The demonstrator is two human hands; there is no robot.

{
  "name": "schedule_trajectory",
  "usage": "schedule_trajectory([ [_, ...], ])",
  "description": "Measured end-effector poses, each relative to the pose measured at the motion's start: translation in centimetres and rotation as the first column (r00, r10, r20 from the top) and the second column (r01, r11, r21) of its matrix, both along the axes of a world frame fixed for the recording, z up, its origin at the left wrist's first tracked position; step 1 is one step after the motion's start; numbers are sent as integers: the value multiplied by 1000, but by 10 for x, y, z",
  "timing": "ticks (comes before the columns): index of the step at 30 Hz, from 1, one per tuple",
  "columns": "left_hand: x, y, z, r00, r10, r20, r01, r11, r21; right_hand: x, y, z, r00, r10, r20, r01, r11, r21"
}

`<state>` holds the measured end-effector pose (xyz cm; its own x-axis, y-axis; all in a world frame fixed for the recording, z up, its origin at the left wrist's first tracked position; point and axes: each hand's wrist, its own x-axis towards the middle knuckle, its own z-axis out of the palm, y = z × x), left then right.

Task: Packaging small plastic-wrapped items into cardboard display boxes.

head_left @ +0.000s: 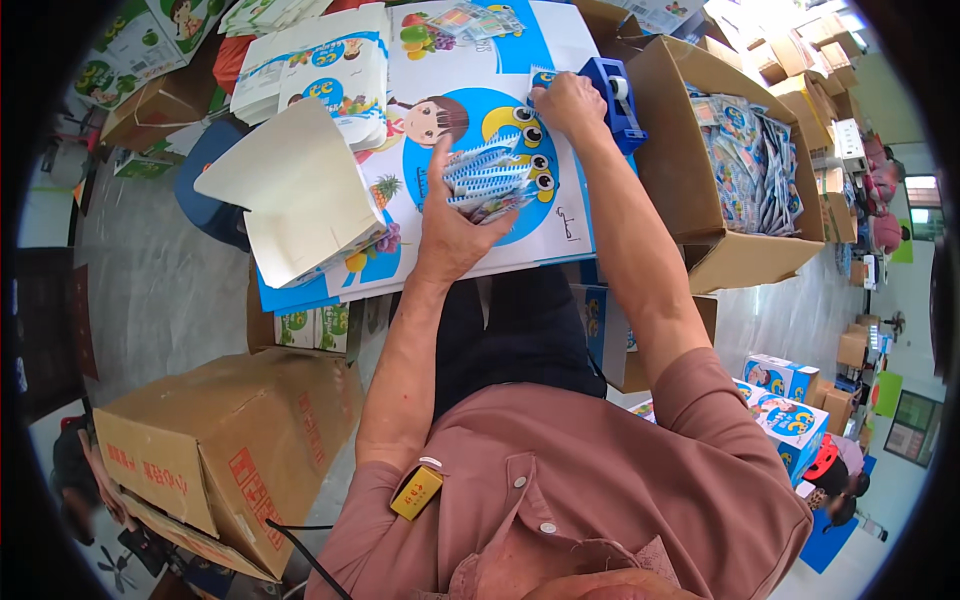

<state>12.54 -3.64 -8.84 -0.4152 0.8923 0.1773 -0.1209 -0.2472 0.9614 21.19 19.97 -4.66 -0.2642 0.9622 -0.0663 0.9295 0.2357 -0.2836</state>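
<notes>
A thick stack of small blue-and-white sachets (485, 175) stands in my left hand (455, 235), thumb on one side and fingers closed round the lower end. Farther right, my right hand (572, 105) is curled over a single sachet (542, 78) on the table, its fingers pinching or pressing it; the fingertips are partly hidden. Just right of that hand is a blue tape dispenser (615, 100). An open white carton (310, 200) lies beside my left hand, flap up and inside facing me. Under both hands spreads a printed cardboard sheet (480, 255) with cartoon pictures.
A large brown box (680, 170) full of sachets stands right of the table. Flat folded cartons (320, 70) are piled at the far left, and more sachets (475, 20) lie at the far edge. A closed brown box (230, 430) sits at lower left. People are in the background.
</notes>
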Motion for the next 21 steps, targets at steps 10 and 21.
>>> schedule_trajectory([
  [10,-8,-9,-3,997,-77,11,78,992,-102,13,-25,-12,631,-74,-772,-297,897,-328],
  [21,-6,-2,1,892,71,-447,-64,997,31,34,-100,-24,363,60,-930,-687,692,-223],
])
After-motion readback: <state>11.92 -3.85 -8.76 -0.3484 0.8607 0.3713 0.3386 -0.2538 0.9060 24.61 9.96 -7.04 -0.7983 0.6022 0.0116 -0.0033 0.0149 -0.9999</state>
